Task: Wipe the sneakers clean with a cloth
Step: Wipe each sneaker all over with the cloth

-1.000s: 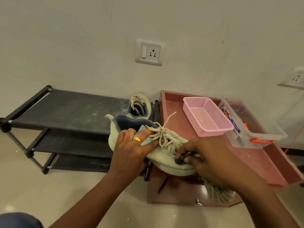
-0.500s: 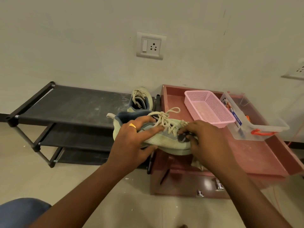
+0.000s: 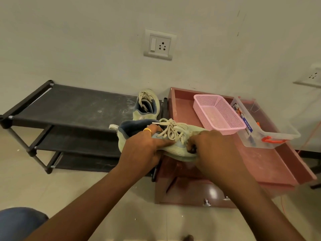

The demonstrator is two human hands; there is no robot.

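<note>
A pale green sneaker point(image 3: 174, 150) with beige laces is held above the front edge of a red-brown drawer unit point(image 3: 260, 164), its toe pointing right. My left hand point(image 3: 141, 147) grips it at the collar, thumb under the sole and fingers across the tongue. My right hand point(image 3: 212, 147) curls over the toe side and presses a dark wad of cloth point(image 3: 192, 150) against the upper. Most of the cloth is hidden under that hand. The second sneaker point(image 3: 146, 106) stands on the top shelf of the black shoe rack point(image 3: 69, 108).
A pink mesh basket point(image 3: 218, 113) and a clear plastic box point(image 3: 271, 136) with an orange latch sit on the drawer unit's top. A wall socket point(image 3: 159, 45) is above. The tiled floor lies below, and a blue-clad knee point(image 3: 19, 221) shows at bottom left.
The sneaker has turned flatter and risen slightly between my hands. My right hand has slid along the toe side, and the cloth end that hung below it is out of sight.
</note>
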